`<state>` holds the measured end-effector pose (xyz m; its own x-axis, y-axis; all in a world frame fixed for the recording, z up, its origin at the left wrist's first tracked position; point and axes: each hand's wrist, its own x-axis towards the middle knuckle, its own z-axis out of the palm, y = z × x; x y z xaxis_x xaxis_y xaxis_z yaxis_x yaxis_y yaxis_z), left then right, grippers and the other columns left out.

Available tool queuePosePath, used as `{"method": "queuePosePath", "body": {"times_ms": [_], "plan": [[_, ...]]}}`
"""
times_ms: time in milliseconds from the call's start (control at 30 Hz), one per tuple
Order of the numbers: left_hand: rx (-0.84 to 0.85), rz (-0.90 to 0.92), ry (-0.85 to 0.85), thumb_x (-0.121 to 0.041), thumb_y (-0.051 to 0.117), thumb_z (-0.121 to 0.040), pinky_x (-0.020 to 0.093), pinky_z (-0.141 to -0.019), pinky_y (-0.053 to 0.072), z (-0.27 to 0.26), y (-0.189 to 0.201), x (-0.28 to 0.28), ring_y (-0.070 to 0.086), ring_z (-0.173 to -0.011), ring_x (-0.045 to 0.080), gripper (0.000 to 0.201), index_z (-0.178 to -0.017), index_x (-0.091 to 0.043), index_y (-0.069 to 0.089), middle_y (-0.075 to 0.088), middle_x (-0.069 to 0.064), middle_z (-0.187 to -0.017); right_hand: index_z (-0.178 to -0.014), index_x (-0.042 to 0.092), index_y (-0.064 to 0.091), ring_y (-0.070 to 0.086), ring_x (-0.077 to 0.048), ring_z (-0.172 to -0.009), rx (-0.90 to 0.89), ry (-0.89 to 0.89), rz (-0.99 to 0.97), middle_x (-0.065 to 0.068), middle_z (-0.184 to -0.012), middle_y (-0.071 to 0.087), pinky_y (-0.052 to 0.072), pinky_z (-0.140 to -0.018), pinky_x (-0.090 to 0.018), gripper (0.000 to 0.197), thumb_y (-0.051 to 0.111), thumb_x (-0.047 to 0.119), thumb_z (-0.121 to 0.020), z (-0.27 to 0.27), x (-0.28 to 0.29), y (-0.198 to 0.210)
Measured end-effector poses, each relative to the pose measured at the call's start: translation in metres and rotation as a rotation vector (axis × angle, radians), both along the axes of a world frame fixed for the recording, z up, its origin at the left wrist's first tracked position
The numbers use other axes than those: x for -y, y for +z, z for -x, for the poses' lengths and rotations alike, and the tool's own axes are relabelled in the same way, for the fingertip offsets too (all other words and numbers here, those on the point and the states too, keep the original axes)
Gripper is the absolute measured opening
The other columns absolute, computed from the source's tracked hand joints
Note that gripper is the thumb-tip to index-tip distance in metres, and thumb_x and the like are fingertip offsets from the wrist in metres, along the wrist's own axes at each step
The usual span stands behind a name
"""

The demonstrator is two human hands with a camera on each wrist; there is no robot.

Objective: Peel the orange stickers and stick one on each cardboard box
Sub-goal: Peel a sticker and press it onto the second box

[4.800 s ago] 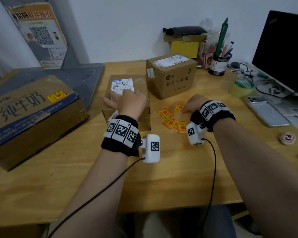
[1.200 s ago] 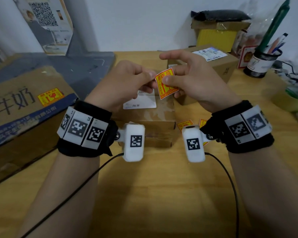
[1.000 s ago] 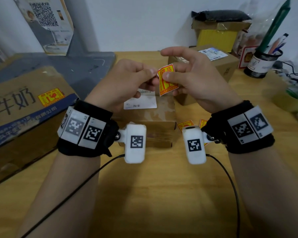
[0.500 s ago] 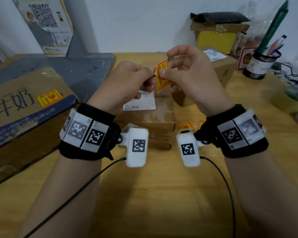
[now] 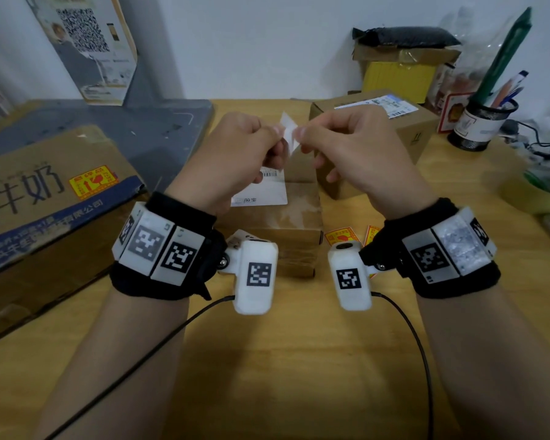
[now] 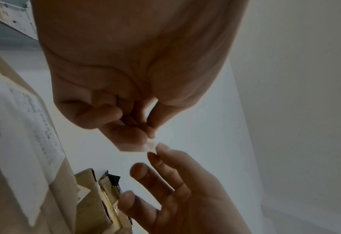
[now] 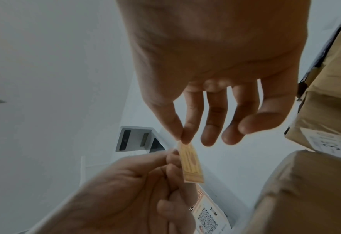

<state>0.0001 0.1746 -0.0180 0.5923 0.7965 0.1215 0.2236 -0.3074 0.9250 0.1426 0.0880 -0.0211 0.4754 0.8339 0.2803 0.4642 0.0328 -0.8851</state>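
Both hands are raised over the small middle cardboard box (image 5: 294, 223), pinching one orange sticker (image 7: 190, 166) between them. In the head view its white backing (image 5: 289, 131) faces me. My left hand (image 5: 275, 133) pinches it with thumb and forefinger, fingers curled. My right hand (image 5: 300, 134) pinches its upper edge with thumb and forefinger (image 7: 182, 139), the other fingers spread loose. The big box (image 5: 29, 198) at the left carries an orange sticker (image 5: 92, 182). Another box (image 5: 404, 131) stands behind to the right. Loose stickers (image 5: 340, 238) lie on the table under my right wrist.
A pen holder (image 5: 483, 122), a yellow box (image 5: 397, 77) and a tape roll (image 5: 534, 185) crowd the right back of the wooden table (image 5: 299, 360). A grey board (image 5: 140, 128) lies behind the big box, with a poster (image 5: 86, 42) leaning on the wall.
The sticker has turned in my fingers: its orange face showed before, now its white back shows. Both hands stay pinched on it above the middle box.
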Motion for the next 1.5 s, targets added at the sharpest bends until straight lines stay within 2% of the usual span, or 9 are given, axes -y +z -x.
{"method": "queuePosePath", "body": {"times_ms": [367, 567, 667, 800, 900, 1033, 1200, 1367, 1500], "plan": [[0.167, 0.071, 0.315, -0.02, 0.046, -0.101, 0.025, -0.05, 0.037, 0.016, 0.004, -0.019, 0.058, -0.06, 0.009, 0.033, -0.07, -0.02, 0.056, 0.058, -0.006, -0.063, -0.084, 0.017, 0.071, 0.054, -0.007, -0.046, -0.108, -0.217, -0.11, 0.004, -0.066, 0.068, 0.043, -0.042, -0.023, 0.01, 0.067, 0.021, -0.092, -0.029, 0.007, 0.004], [0.137, 0.209, 0.028, -0.015, 0.048, -0.104, 0.024, -0.051, 0.051, -0.002, 0.003, 0.008, 0.076, -0.083, 0.018, 0.024, -0.087, -0.013, 0.065, 0.076, 0.0, -0.08, -0.105, 0.02, 0.067, 0.058, -0.01, -0.048, -0.127, -0.222, -0.162, 0.003, -0.067, 0.073, 0.048, -0.044, -0.026, 0.015, 0.064, 0.02, -0.09, -0.025, 0.014, 0.016], [0.073, 0.347, -0.135, -0.002, 0.043, -0.105, 0.029, -0.064, 0.064, -0.013, -0.003, 0.024, 0.076, -0.086, 0.024, 0.021, -0.105, -0.002, 0.064, 0.075, 0.016, -0.098, -0.101, 0.021, 0.067, 0.057, -0.01, -0.047, -0.107, -0.217, -0.151, 0.005, -0.064, 0.073, 0.048, -0.044, -0.027, 0.012, 0.064, 0.019, -0.09, -0.022, 0.015, 0.019], [0.104, 0.378, -0.122, 0.008, 0.038, -0.103, 0.03, -0.075, 0.065, -0.015, -0.005, 0.022, 0.074, -0.1, 0.026, 0.032, -0.128, 0.001, 0.058, 0.072, 0.016, -0.115, -0.105, 0.02, 0.066, 0.057, -0.009, -0.046, -0.089, -0.208, -0.116, 0.005, -0.064, 0.072, 0.047, -0.043, -0.026, 0.015, 0.064, 0.018, -0.09, -0.021, 0.015, 0.018], [0.156, 0.187, 0.006, 0.009, 0.047, -0.097, 0.028, -0.07, 0.062, -0.009, -0.002, 0.012, 0.071, -0.1, 0.021, 0.037, -0.123, -0.012, 0.064, 0.071, 0.004, -0.114, -0.113, 0.022, 0.064, 0.061, -0.011, -0.055, -0.073, -0.179, -0.064, -0.003, -0.079, 0.072, 0.051, -0.043, -0.026, 0.024, 0.061, 0.015, -0.09, -0.02, 0.016, 0.017], [0.051, -0.096, -0.039, -0.018, 0.071, -0.091, 0.017, -0.062, 0.052, 0.001, 0.002, 0.009, 0.066, -0.088, 0.0, 0.025, -0.112, -0.031, 0.074, 0.071, -0.01, -0.101, -0.119, 0.024, 0.061, 0.064, -0.012, -0.067, -0.087, -0.111, -0.016, 0.003, -0.081, 0.063, 0.054, -0.048, -0.027, 0.032, 0.061, 0.013, -0.089, -0.013, 0.013, 0.015], [-0.014, -0.097, -0.117, -0.029, 0.079, -0.085, 0.011, -0.059, 0.048, -0.003, -0.002, 0.013, 0.066, -0.083, -0.008, 0.029, -0.114, -0.028, 0.073, 0.074, -0.009, -0.097, -0.116, 0.026, 0.064, 0.063, -0.012, -0.071, -0.101, -0.043, 0.008, 0.004, -0.087, 0.064, 0.052, -0.05, -0.025, 0.029, 0.067, 0.016, -0.089, -0.004, 0.011, 0.016], [-0.016, -0.049, -0.01, -0.029, 0.071, -0.092, 0.012, -0.051, 0.046, -0.002, -0.001, 0.01, 0.068, -0.068, -0.001, 0.006, -0.098, -0.029, 0.071, 0.076, -0.007, -0.087, -0.114, 0.032, 0.066, 0.069, -0.012, -0.089, -0.058, -0.052, -0.001, -0.007, -0.111, 0.071, 0.047, -0.061, -0.02, 0.033, 0.077, 0.041, -0.085, -0.004, 0.01, 0.011], [0.007, -0.029, 0.066, -0.022, 0.067, -0.095, 0.009, -0.046, 0.041, 0.001, 0.001, 0.006, 0.065, -0.059, 0.0, 0.008, -0.089, -0.024, 0.071, 0.073, -0.005, -0.083, -0.116, 0.026, 0.068, 0.063, -0.007, -0.08, -0.044, -0.016, -0.001, -0.011, -0.106, 0.07, 0.042, -0.052, -0.01, 0.045, 0.081, 0.049, -0.081, -0.006, 0.011, 0.011]]}}
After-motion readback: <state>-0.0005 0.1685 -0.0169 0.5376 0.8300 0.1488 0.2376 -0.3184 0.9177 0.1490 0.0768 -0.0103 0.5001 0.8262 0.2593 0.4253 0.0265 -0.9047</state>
